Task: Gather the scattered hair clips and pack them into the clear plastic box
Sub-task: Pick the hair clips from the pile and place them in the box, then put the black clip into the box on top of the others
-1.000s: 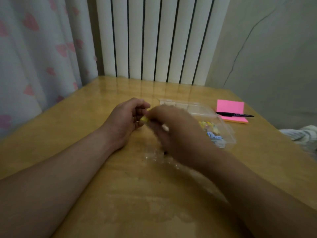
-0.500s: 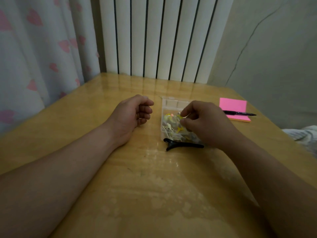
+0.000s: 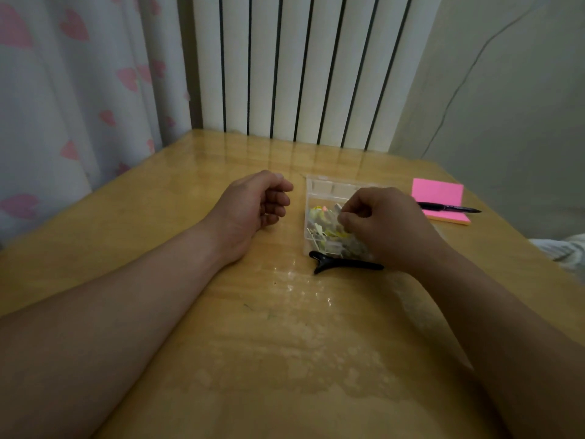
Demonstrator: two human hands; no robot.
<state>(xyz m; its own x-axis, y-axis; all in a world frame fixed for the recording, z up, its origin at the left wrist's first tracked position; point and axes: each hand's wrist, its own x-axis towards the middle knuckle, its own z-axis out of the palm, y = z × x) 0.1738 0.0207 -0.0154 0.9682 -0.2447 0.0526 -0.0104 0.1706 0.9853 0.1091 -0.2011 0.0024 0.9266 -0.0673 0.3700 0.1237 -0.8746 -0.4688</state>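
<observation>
Taking the person's seat as 6 o'clock, the clear plastic box [image 3: 329,186] lies flat on the wooden surface [image 3: 285,343] a little past the middle, toward 1 o'clock. Inside it is a jumble of small hair clips [image 3: 318,224], yellow, pale and silvery, with a spot of orange-pink near the far end. The right hand [image 3: 392,229] hangs over the box's 3 o'clock half and hides that side. Its grip is drawn together, thumb against the curled fingertips [image 3: 346,220], right above the pile. From here I cannot tell whether a clip is caught between them or only touched. One long black hair clip [image 3: 345,265] is outside the box, lying on the surface just beside its 6 o'clock edge. Its forked end points toward 9 o'clock and its slim end runs under the right wrist. The left hand [image 3: 253,213] rests on the surface at the box's 9 o'clock, apart from it, with the wrist and forearm lying flat. Its grip is a loose curl, fingers [image 3: 278,198] bent in toward the palm, and nothing shows inside it. Off at 2 o'clock, near the surface's edge, a pink notepad [image 3: 438,194] lies with a black pen [image 3: 449,208] resting across its near part. At 12 o'clock a white ribbed radiator [image 3: 300,68] stands behind the surface. A pale curtain [image 3: 63,90] printed with pink hearts hangs at 10 o'clock, and a plain wall [image 3: 506,106] closes the 2 o'clock side.
</observation>
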